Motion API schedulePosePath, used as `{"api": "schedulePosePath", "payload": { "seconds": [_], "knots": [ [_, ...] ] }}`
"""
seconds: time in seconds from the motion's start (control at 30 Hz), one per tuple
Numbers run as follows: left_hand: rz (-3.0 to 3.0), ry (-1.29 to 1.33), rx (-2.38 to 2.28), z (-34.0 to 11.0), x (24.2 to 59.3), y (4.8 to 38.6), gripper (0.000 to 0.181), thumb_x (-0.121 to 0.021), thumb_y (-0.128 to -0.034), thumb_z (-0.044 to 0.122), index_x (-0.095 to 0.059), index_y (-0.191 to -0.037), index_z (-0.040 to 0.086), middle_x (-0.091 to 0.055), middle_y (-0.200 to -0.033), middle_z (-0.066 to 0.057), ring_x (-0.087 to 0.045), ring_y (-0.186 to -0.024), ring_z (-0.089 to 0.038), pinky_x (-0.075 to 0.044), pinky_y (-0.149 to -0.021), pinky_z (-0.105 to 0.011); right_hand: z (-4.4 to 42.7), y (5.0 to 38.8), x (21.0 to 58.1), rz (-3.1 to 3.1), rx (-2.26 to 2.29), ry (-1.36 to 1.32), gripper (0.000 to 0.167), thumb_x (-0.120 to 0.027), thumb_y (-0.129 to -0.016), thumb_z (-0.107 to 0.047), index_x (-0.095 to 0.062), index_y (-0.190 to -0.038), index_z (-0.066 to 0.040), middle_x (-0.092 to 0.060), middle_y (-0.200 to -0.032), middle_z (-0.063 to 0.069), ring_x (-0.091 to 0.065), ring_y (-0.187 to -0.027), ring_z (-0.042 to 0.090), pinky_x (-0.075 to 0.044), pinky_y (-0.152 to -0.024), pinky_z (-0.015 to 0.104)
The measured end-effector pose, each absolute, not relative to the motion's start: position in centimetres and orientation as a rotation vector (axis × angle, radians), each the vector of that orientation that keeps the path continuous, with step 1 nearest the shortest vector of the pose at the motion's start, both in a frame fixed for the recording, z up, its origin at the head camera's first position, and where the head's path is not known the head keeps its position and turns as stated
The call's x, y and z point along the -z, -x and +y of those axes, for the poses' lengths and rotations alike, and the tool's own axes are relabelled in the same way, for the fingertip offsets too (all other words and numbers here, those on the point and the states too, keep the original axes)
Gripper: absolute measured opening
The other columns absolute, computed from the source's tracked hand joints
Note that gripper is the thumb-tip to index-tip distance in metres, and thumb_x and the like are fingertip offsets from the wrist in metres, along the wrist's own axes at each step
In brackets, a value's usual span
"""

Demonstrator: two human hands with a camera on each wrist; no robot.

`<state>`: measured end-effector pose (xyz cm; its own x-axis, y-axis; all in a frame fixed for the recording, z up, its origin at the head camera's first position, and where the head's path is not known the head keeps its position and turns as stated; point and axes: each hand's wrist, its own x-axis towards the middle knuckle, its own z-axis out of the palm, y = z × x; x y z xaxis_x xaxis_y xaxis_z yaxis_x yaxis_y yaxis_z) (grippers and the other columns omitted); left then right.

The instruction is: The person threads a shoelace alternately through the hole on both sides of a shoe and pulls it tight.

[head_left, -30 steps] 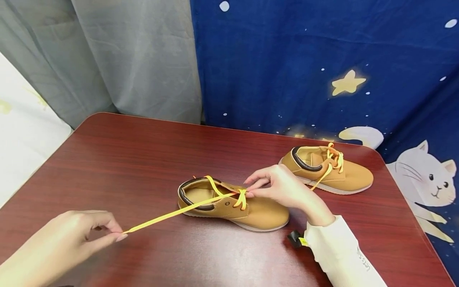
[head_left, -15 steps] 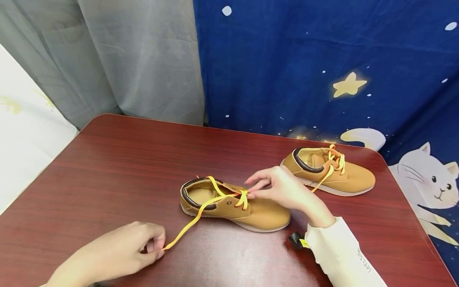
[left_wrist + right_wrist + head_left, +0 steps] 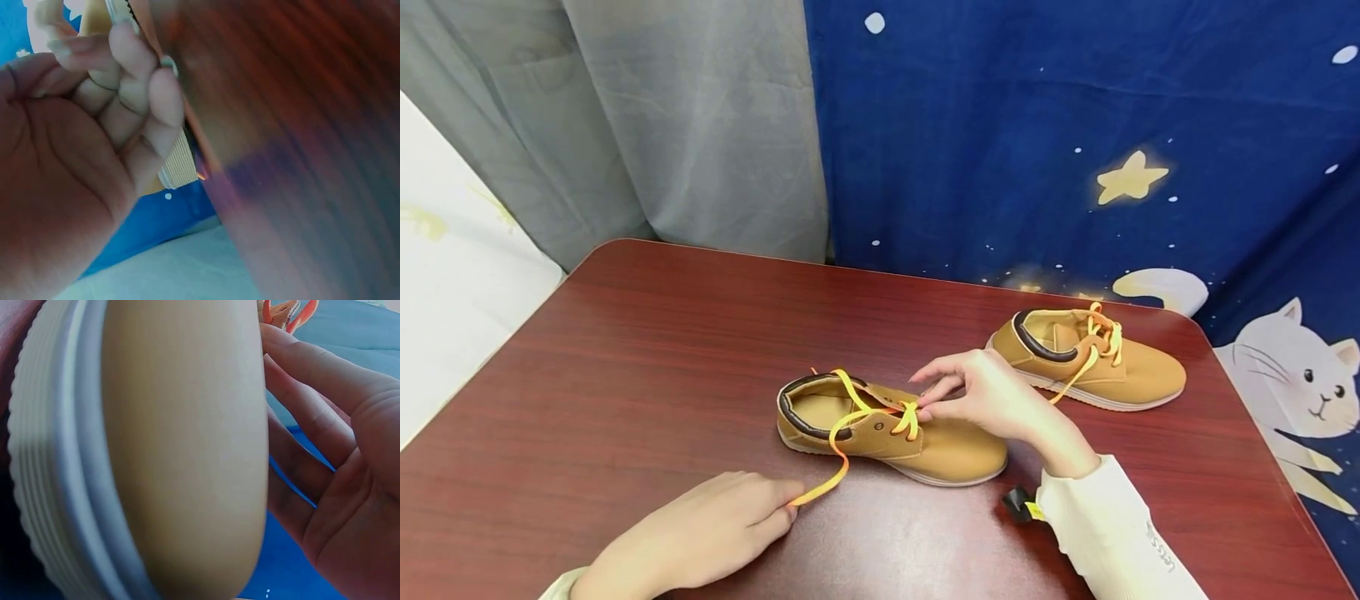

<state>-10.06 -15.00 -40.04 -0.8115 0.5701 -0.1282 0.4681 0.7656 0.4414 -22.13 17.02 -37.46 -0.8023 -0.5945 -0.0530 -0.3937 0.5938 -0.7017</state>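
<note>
A tan lace-up shoe (image 3: 958, 450) stands upright on the table, toe to the right, with yellow-orange laces crossed over its front. My left hand (image 3: 711, 527), low in front of the shoe's heel, pinches the end of one loose shoelace (image 3: 827, 487), which sags in a curve up to the shoe. Over the lacing, my right hand (image 3: 992, 396) pinches the lace near the lowest crossings; its fingertips partly cover that spot. The shoe's toe (image 3: 187, 450) fills much of the right wrist view, hiding what those fingers hold. Another loose lace lies over the shoe's opening.
A matching tan shoe (image 3: 1150, 371), laced in yellow-orange, stands at the back right of the reddish-brown table (image 3: 700, 350). Behind the table hang a grey curtain (image 3: 722, 125) and a blue one (image 3: 970, 125) with stars and a cat.
My left hand has come right, toward the shoe, bringing the lace end along. The lace, taut a second ago, now hangs slack. My right hand stays at the lacing.
</note>
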Motion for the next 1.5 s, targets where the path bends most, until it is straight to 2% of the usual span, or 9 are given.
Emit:
{"api": "schedulePosePath", "payload": {
  "seconds": [0.3,0.47,0.57,0.7,0.87,0.93,1.1,1.27,1.5],
  "knots": [
    [2.502,-0.95,-0.77,-14.3,39.6,9.2,0.028,-0.051,-0.104,0.024,-0.05,-0.078,0.032,-0.041,-0.059,0.028,-0.04,-0.053,0.008,-0.036,-0.054,-0.015,16.9,22.0,37.5,2.555,1.021,0.827,0.04,-0.085,-0.081,-0.026,-0.074,-0.117,-0.013,-0.079,-0.087,-0.012,-0.074,-0.091,0.004,-0.055,-0.084,0.025],
    [2.282,-0.749,-1.021,-14.1,39.4,9.2,0.031,-0.047,-0.1023,0.016,-0.049,-0.072,0.025,-0.044,-0.057,0.021,-0.041,-0.049,0.005,-0.037,-0.05,-0.017,16.8,21.9,37.3,2.564,1.0,0.824,0.04,-0.086,-0.08,-0.026,-0.074,-0.116,-0.014,-0.078,-0.087,-0.015,-0.074,-0.092,0.003,-0.053,-0.085,0.022],
    [2.232,-0.658,-1.118,-14.0,39.1,9.2,0.038,-0.045,-0.1065,0.028,-0.05,-0.069,0.022,-0.044,-0.057,0.017,-0.04,-0.048,0.002,-0.036,-0.048,-0.02,16.8,21.9,37.3,2.568,0.998,0.815,0.039,-0.086,-0.08,-0.026,-0.074,-0.116,-0.014,-0.078,-0.086,-0.015,-0.074,-0.092,0.002,-0.053,-0.084,0.02],
    [2.189,-0.792,-1.222,-13.6,39.0,9.9,0.041,-0.042,-0.1092,0.036,-0.054,-0.072,0.021,-0.05,-0.062,0.017,-0.045,-0.056,0.006,-0.042,-0.055,-0.016,16.9,21.8,37.3,2.573,1.006,0.832,0.038,-0.086,-0.081,-0.025,-0.074,-0.115,-0.013,-0.079,-0.087,-0.012,-0.074,-0.09,0.003,-0.054,-0.083,0.022],
    [2.137,-1.054,-1.353,-13.5,38.8,10.9,0.03,-0.047,-0.108,0.02,-0.068,-0.087,0.023,-0.069,-0.085,0.014,-0.062,-0.082,0.003,-0.052,-0.078,-0.017,16.8,21.6,36.9,2.596,0.978,0.874,0.035,-0.085,-0.082,-0.024,-0.075,-0.114,-0.014,-0.079,-0.09,-0.011,-0.074,-0.09,0.005,-0.058,-0.083,0.031],
    [2.152,-1.065,-1.396,-13.5,38.6,11.1,0.026,-0.048,-0.1076,0.018,-0.072,-0.099,0.023,-0.073,-0.095,0.013,-0.066,-0.092,0.0,-0.053,-0.084,-0.02,16.8,21.5,36.6,2.608,0.945,0.909,0.032,-0.083,-0.084,-0.023,-0.075,-0.114,-0.016,-0.079,-0.092,-0.012,-0.074,-0.095,0.006,-0.058,-0.086,0.034],
    [2.138,-0.93,-1.548,-13.9,37.8,11.3,0.023,-0.042,-0.1088,0.013,-0.06,-0.121,0.02,-0.078,-0.108,0.005,-0.071,-0.105,-0.008,-0.053,-0.091,-0.023,16.9,20.9,35.7,2.608,0.873,1.01,0.028,-0.079,-0.088,-0.018,-0.074,-0.115,-0.021,-0.078,-0.098,-0.014,-0.071,-0.101,0.004,-0.057,-0.09,0.036],
    [2.118,-0.803,-1.715,-13.7,36.8,12.0,0.006,-0.042,-0.1086,0.011,-0.048,-0.109,0.009,-0.075,-0.12,-0.005,-0.073,-0.107,-0.018,-0.056,-0.09,-0.029,17.0,20.5,35.3,2.623,0.822,1.14,0.026,-0.076,-0.09,-0.016,-0.075,-0.115,-0.022,-0.076,-0.105,-0.013,-0.065,-0.087,0.001,-0.055,-0.079,0.031],
    [2.419,-0.536,-1.801,-12.6,35.8,13.6,0.005,-0.071,-0.0943,0.016,-0.072,-0.096,0.011,-0.075,-0.103,-0.005,-0.07,-0.093,-0.008,-0.057,-0.078,-0.022,16.4,20.1,35.2,2.68,0.904,1.265,0.02,-0.073,-0.093,-0.02,-0.075,-0.113,-0.021,-0.074,-0.108,-0.01,-0.067,-0.092,0.006,-0.055,-0.079,0.031]
  ]
}}
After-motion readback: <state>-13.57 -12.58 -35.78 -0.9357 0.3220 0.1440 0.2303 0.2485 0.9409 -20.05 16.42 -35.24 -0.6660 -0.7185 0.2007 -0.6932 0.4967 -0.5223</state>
